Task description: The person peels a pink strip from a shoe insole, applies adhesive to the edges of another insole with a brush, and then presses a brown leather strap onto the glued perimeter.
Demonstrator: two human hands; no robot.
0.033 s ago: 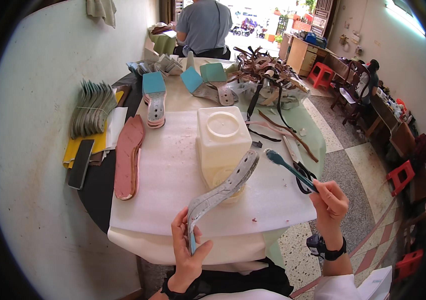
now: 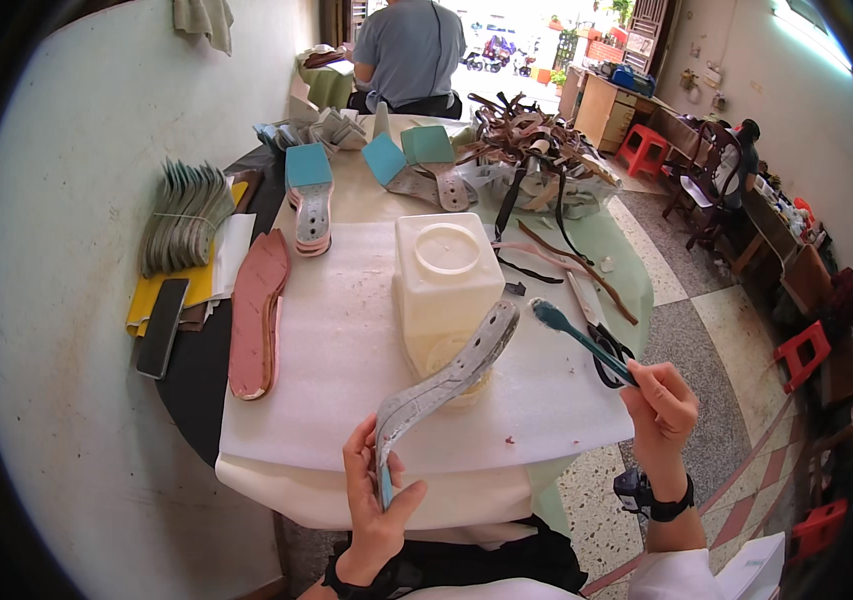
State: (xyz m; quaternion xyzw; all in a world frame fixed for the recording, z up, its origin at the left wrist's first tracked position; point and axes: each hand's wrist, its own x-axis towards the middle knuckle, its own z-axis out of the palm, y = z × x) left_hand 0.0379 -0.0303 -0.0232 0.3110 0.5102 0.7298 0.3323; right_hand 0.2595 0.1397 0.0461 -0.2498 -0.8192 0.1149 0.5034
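My left hand (image 2: 376, 510) is closed around the lower end of a curved grey shoe insole (image 2: 433, 397), which stands tilted with its far end up and to the right. A teal strip shows at the held end. In my right hand (image 2: 661, 405) a teal brush (image 2: 586, 340) is pinched by its handle, its head pointing up and left, apart from the insole. Behind the insole stands a square translucent plastic container (image 2: 446, 240), with pale yellowish contents low down. Black-handled scissors (image 2: 598, 335) lie beyond the brush, partly hidden by it.
Stacked pink soles (image 2: 259, 315), a phone (image 2: 162, 328) and a bundle of grey insoles (image 2: 184, 220) lie to the left. Teal-ended insoles (image 2: 312, 190) and a heap of leather strips (image 2: 536, 140) sit farther back. A person (image 2: 408, 60) sits beyond the table; red stools (image 2: 643, 150) stand right.
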